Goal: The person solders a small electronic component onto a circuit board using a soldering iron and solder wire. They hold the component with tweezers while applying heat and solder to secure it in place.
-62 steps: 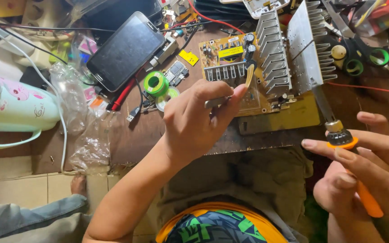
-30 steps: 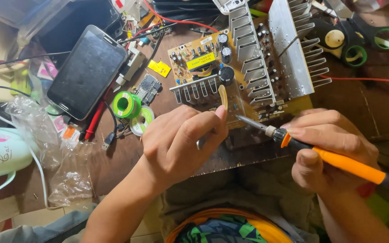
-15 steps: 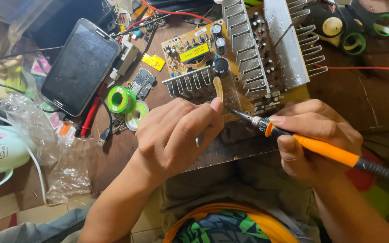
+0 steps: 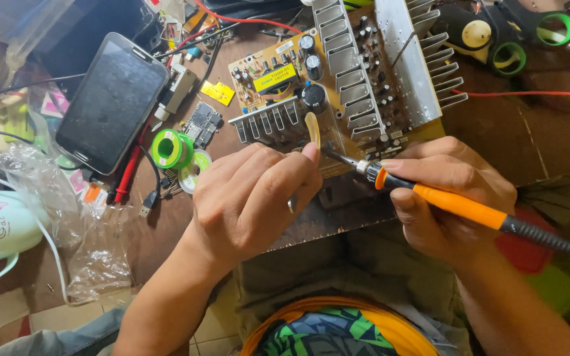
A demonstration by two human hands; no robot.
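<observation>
The orange-handled soldering iron with a black cord end point(image 4: 456, 204) lay gripped in the right hand point(image 4: 446, 198), its metal tip meeting a pale yellowish strip point(image 4: 312, 128) pinched upright in the curled fingers of the left hand point(image 4: 255, 198). Both hovered at the near edge of the tan circuit board with silver finned heat sinks point(image 4: 344, 86). Left of it on the brown surface point(image 4: 549, 138) sat a green solder spool point(image 4: 169, 148) and a dark smartphone point(image 4: 113, 102); green-handled scissors point(image 4: 516, 33) lay far right.
</observation>
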